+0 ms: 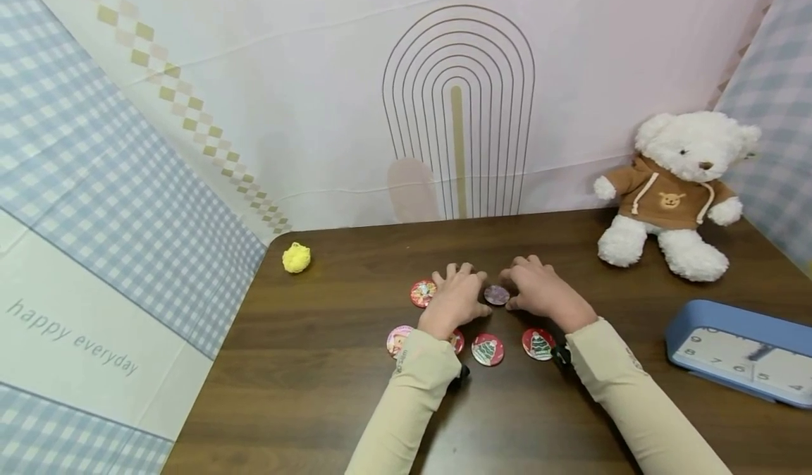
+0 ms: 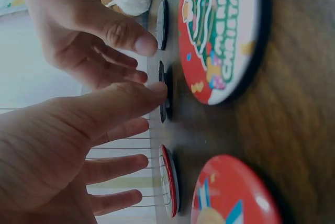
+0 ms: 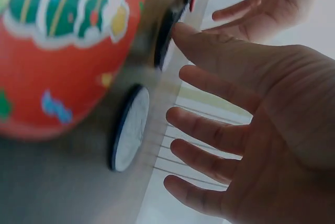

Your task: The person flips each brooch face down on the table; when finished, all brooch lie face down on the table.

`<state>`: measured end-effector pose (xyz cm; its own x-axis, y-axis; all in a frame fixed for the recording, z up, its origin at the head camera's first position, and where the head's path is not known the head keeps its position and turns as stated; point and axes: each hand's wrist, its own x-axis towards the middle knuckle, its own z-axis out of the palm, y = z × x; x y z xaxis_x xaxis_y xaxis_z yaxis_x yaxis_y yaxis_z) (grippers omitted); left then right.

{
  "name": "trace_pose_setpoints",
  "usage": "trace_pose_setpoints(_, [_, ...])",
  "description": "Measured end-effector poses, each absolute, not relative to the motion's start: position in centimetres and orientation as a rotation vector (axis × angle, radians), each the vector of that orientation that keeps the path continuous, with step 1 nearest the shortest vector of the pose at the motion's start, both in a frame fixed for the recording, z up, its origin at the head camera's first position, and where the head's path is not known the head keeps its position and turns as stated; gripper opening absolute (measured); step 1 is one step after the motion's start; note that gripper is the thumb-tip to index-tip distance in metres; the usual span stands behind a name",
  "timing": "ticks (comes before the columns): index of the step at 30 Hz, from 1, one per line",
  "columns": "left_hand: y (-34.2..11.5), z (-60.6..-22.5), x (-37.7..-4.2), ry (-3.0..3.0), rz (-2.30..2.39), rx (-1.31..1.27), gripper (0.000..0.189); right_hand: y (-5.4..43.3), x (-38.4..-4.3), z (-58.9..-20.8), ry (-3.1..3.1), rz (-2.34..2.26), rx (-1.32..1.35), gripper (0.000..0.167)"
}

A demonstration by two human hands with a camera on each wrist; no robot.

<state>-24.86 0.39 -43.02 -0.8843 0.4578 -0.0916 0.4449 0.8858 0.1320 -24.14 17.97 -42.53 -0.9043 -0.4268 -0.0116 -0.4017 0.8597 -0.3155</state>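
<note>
Between my two hands a round purple badge (image 1: 497,294) lies on the table. My left hand (image 1: 455,299) reaches over from the left with spread fingers; its thumb tip (image 2: 157,93) overlaps the dark-edged badge (image 2: 162,111) in the left wrist view. From the right comes my right hand (image 1: 542,290), fingers extended and slightly bent, its thumb tip (image 3: 184,31) right at the badge's edge (image 3: 164,41) in the right wrist view. A pale badge (image 3: 131,130) beside the right fingers is hidden behind that hand in the head view.
A red patterned badge (image 1: 421,293) lies left of my left hand. Nearer are a pink badge (image 1: 398,337), a partly covered red badge (image 1: 458,341) and two Christmas-tree badges (image 1: 487,349). A yellow pompom (image 1: 296,257), teddy bear (image 1: 675,196) and blue clock (image 1: 739,352) stand farther out.
</note>
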Motion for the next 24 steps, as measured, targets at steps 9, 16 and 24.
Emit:
trace_pose_setpoints(9, [0.6, -43.3, -24.7, 2.945, 0.153, 0.746, 0.038, 16.8, -24.2, -43.2, 2.976, -0.405, -0.686, 0.024])
trace_pose_setpoints(16, [0.8, -43.3, -24.7, 2.956, 0.176, 0.776, 0.025, 17.0, -24.0, -43.3, 2.965, -0.437, -0.713, 0.010])
trace_pose_setpoints(24, [0.6, -43.1, -24.9, 2.924, 0.216, 0.790, 0.017, 17.3, -23.9, -42.6, 2.911, -0.472, -0.756, 0.004])
